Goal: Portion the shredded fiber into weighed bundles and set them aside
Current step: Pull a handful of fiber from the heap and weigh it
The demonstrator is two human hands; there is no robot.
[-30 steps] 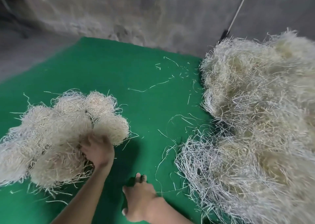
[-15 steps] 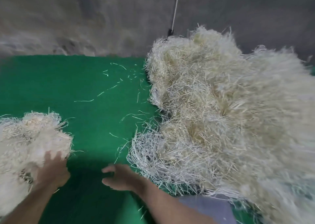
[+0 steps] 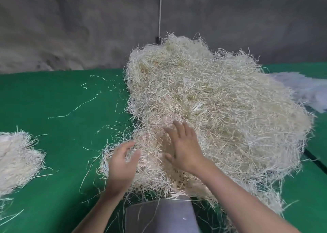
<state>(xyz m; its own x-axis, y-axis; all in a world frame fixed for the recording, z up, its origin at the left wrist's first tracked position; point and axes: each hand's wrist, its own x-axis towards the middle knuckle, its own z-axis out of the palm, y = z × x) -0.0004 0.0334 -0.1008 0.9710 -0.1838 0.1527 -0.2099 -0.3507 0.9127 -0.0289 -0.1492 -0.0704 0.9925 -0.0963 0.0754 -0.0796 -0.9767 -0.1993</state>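
A rough grey concrete wall (image 3: 70,29) filled the view from 9 through 12 to 3 o'clock, mottled with paler patches low toward 10 o'clock. Near 12 o'clock a thin white cord (image 3: 160,11) ran straight down it to a small black fitting (image 3: 157,38). Below the wall a green felt-like mat (image 3: 53,99) covered the ground, widest toward 8 o'clock. At 3 o'clock a crumpled whitish sheet (image 3: 311,91) lay on it. The light was soft and even.

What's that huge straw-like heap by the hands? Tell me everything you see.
The heap is a tall, loose mound of pale cream shredded strands, tangled and dry-looking, resting on the green mat. Stray strands trail off its left edge. The right hand lies flat on its near slope; the left hand touches its near-left fringe.
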